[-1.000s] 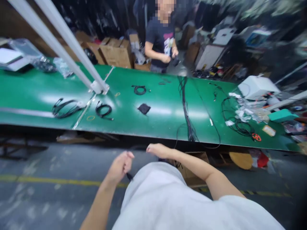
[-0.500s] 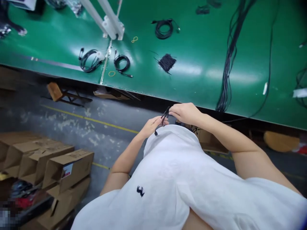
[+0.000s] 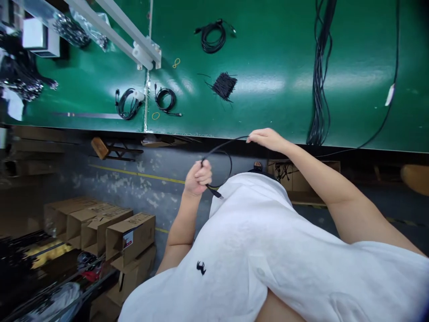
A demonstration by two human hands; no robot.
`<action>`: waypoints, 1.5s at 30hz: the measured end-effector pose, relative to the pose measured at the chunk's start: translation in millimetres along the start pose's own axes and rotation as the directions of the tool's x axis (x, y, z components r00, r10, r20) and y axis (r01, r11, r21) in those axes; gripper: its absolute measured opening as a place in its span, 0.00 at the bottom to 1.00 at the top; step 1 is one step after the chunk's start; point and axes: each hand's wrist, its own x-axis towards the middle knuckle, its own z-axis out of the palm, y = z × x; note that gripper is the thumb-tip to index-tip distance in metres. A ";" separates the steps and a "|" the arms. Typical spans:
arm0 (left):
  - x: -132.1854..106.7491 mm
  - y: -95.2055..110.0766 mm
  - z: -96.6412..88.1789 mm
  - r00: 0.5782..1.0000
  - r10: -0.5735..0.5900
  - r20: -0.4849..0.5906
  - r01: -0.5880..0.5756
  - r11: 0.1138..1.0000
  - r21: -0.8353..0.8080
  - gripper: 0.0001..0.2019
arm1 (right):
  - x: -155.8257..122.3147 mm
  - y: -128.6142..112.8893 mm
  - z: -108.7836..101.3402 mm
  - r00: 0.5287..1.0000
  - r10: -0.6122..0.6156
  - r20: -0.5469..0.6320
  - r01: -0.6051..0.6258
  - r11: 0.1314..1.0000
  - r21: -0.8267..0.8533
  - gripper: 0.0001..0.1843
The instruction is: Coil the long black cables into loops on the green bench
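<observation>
A thin black cable point(image 3: 231, 162) runs in a loose loop between my two hands, in front of the table's near edge. My left hand point(image 3: 198, 178) is closed around it, and a plug end point(image 3: 215, 192) sticks out below the fingers toward my shirt. Higher and to the right, my right hand point(image 3: 264, 138) pinches the cable between thumb and fingers. On the green table point(image 3: 268, 53) beyond lie a pile of short black ties point(image 3: 225, 86) and coiled black cables, one at the back point(image 3: 213, 36) and one nearer point(image 3: 165, 99).
Long black cables point(image 3: 320, 89) hang over the table edge at the right. A white metal frame point(image 3: 144, 53) stands at the left, near another coil point(image 3: 127, 103) and yellow rubber bands point(image 3: 176, 62). Cardboard boxes point(image 3: 130, 237) are on the floor at lower left.
My hands have moved apart: the left went left, the right shifted slightly up and right. The cable now opens into a wide loop between them. The view has shifted a little.
</observation>
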 end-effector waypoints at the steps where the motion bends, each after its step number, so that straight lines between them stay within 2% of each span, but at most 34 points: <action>1: -4.6 12.0 -4.5 0.990 0.140 -0.032 -0.142 0.988 -0.063 0.17 | -7.5 18.4 -1.6 0.994 0.077 -0.083 -0.083 0.994 -0.068 0.25; 2: -9.0 23.6 -8.7 0.957 0.283 -0.059 -0.288 0.952 -0.107 0.16 | -17.0 33.4 -0.8 0.981 0.133 -0.139 -0.154 0.977 -0.150 0.26; 3: -12.5 33.5 -12.3 0.915 0.397 -0.078 -0.404 0.907 -0.124 0.15 | -27.9 43.1 2.6 0.977 0.162 -0.137 -0.192 0.950 -0.245 0.25; 4: -14.5 40.5 -14.9 0.885 0.458 -0.084 -0.465 0.878 -0.111 0.14 | -39.3 46.2 8.4 0.984 0.163 -0.076 -0.179 0.921 -0.346 0.24; 5: -14.5 43.7 -16.2 0.882 0.465 -0.077 -0.470 0.880 -0.065 0.14 | -50.4 42.2 15.9 0.990 0.135 0.031 -0.108 0.893 -0.437 0.23; 6: -12.2 42.6 -16.2 0.899 0.432 -0.066 -0.433 0.901 0.011 0.14 | -60.3 31.4 23.9 0.984 0.080 0.161 0.010 0.869 -0.494 0.21; 7: -7.8 37.4 -15.1 0.924 0.377 -0.060 -0.369 0.923 0.114 0.13 | -68.0 14.5 31.7 0.958 0.000 0.287 0.152 0.849 -0.505 0.21; 9: 4.0 16.6 -10.0 0.966 0.249 -0.060 -0.216 0.917 0.335 0.14 | -73.6 -30.1 42.4 0.868 -0.207 0.452 0.408 0.815 -0.411 0.21; 10: 9.3 3.2 -6.6 0.980 0.190 -0.052 -0.150 0.892 0.426 0.15 | -70.6 -53.6 44.5 0.827 -0.302 0.475 0.489 0.803 -0.341 0.21; 11: 13.1 -10.6 -2.9 0.991 0.127 -0.030 -0.096 0.865 0.492 0.17 | -63.9 -74.8 44.1 0.806 -0.371 0.461 0.530 0.800 -0.281 0.21; 12: 14.7 -23.3 0.7 0.999 0.049 0.009 -0.046 0.846 0.532 0.18 | -54.3 -92.0 41.6 0.808 -0.407 0.426 0.535 0.810 -0.240 0.21; 14: 11.7 -41.5 6.8 0.986 -0.120 0.115 0.041 0.845 0.533 0.19 | -30.9 -109.0 31.4 0.848 -0.397 0.351 0.480 0.856 -0.192 0.20; 16: 3.6 -46.3 9.9 0.952 -0.224 0.211 0.108 0.884 0.454 0.18 | -10.2 -99.3 16.6 0.881 -0.341 0.328 0.398 0.909 -0.123 0.20; 18: -5.6 -37.8 9.0 0.942 -0.225 0.250 0.136 0.935 0.327 0.15 | -0.3 -65.6 -0.3 0.908 -0.284 0.306 0.319 0.945 -0.070 0.22; 20: -13.8 -19.8 4.7 0.973 -0.098 0.208 0.062 0.983 0.173 0.12 | -3.5 -18.3 -15.9 0.966 -0.180 0.184 0.209 0.966 -0.152 0.24; 21: -17.4 -9.0 1.7 0.988 0.013 0.153 -0.028 0.995 0.092 0.11 | -9.1 5.3 -21.7 0.989 -0.118 0.091 0.138 0.959 -0.247 0.24; 22: -20.5 1.6 -1.2 0.987 0.138 0.078 -0.140 0.990 0.020 0.11 | -16.4 25.9 -25.0 0.998 -0.054 0.007 0.053 0.927 -0.371 0.24; 23: -22.9 11.3 -3.9 0.968 0.251 -0.003 -0.251 0.967 -0.034 0.11 | -24.9 41.3 -25.3 1.000 0.002 -0.016 -0.010 0.870 -0.494 0.24; 24: -24.2 19.1 -6.0 0.940 0.333 -0.074 -0.337 0.939 -0.064 0.11 | -33.9 50.2 -22.1 0.999 0.032 0.023 -0.013 0.806 -0.592 0.23; 25: -23.8 24.4 -7.3 0.919 0.374 -0.124 -0.384 0.921 -0.070 0.11 | -43.2 51.5 -15.7 0.993 0.040 0.112 0.043 0.755 -0.654 0.22; 27: -17.2 26.1 -7.6 0.920 0.359 -0.156 -0.366 0.930 -0.018 0.11 | -60.7 32.7 4.3 0.947 -0.029 0.320 0.246 0.707 -0.663 0.21; 28: -11.3 22.5 -6.8 0.933 0.328 -0.147 -0.325 0.945 0.042 0.11 | -67.5 14.7 15.7 0.907 -0.099 0.409 0.354 0.706 -0.613 0.20; 30: 2.5 7.8 -3.3 0.964 0.245 -0.099 -0.221 0.953 0.209 0.11 | -73.3 -28.4 35.3 0.820 -0.259 0.511 0.518 0.717 -0.467 0.21; 32: 13.9 -12.0 1.9 0.988 0.152 -0.030 -0.128 0.911 0.391 0.14 | -66.9 -67.4 46.1 0.766 -0.369 0.527 0.592 0.725 -0.352 0.21; 33: 17.3 -21.7 4.9 0.996 0.092 0.007 -0.084 0.876 0.474 0.16 | -60.4 -81.7 47.9 0.762 -0.392 0.515 0.598 0.731 -0.328 0.21; 36: 17.4 -42.2 12.3 0.987 -0.114 0.112 0.019 0.781 0.625 0.17 | -37.8 -99.6 41.2 0.810 -0.375 0.451 0.540 0.776 -0.325 0.19; 38: 11.4 -46.7 13.6 0.950 -0.254 0.181 0.083 0.766 0.638 0.18 | -26.6 -90.5 27.8 0.854 -0.309 0.420 0.452 0.840 -0.301 0.19; 40: 3.3 -43.9 10.7 0.909 -0.350 0.228 0.158 0.793 0.588 0.18 | -20.9 -64.5 5.8 0.888 -0.244 0.389 0.357 0.900 -0.251 0.21; 41: -0.9 -39.9 7.7 0.902 -0.360 0.240 0.183 0.820 0.542 0.18 | -20.3 -46.0 -8.2 0.914 -0.214 0.346 0.311 0.916 -0.255 0.22; 43: -8.6 -27.1 -0.1 0.938 -0.260 0.230 0.157 0.909 0.386 0.15 | -24.0 -3.4 -38.0 0.968 -0.155 0.195 0.218 0.907 -0.359 0.24; 45: -14.2 -10.2 -7.5 0.991 -0.027 0.134 0.003 0.985 0.174 0.14 | -33.8 33.6 -59.9 0.997 -0.075 0.017 0.071 0.824 -0.562 0.25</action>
